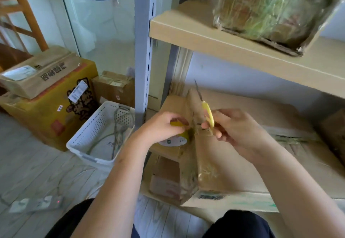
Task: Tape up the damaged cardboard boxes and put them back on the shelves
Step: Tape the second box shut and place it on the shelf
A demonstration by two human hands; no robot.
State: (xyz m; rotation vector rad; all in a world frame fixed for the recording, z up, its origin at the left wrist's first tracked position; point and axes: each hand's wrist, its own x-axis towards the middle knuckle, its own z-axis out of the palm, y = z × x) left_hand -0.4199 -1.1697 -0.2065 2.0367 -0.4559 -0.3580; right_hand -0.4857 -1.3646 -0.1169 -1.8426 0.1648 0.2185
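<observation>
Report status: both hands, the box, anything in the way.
Left hand grips tape roll; right hand grips yellow cutter, blade up. Cardboard box on lower shelf, tape at its edge. Nothing in the way.

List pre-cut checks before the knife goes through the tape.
1. Right hand has a grip on the yellow knife: ok.
2. Blade out, pointing up and away: ok.
3. Left hand holds the tape roll: ok.
4. Tape strip taut between roll and cardboard box: cannot tell, blurred.
5. Left fingers out of the blade path: cannot tell.
6. Box resting steady on the shelf: ok.
</observation>
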